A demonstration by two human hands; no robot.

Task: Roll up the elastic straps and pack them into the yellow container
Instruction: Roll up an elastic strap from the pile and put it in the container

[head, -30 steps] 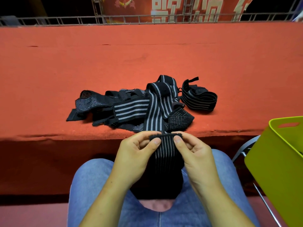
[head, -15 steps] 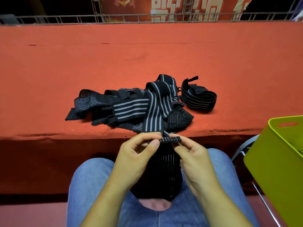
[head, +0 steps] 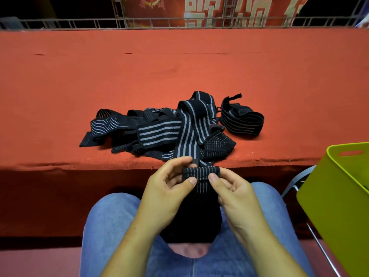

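A black elastic strap with thin grey stripes (head: 200,172) hangs down over my lap, its top end folded into a small roll. My left hand (head: 167,192) and my right hand (head: 231,192) pinch that roll from either side, thumbs on its front. A tangled pile of black striped straps (head: 159,132) lies on the red surface just beyond my hands. One coiled strap (head: 242,120) sits apart at the pile's right. The yellow container (head: 335,196) stands at the right edge, below table height, its inside mostly out of view.
The red cloth-covered table (head: 179,66) stretches wide, its front edge right above my hands. A metal railing (head: 79,24) and a red banner run along the back. A metal chair frame (head: 295,182) shows beside the container. My jeans-clad legs fill the bottom.
The strap's top end has been turned over into a thicker roll between my thumbs and fingers. My hands stayed in nearly the same place in front of the table edge.
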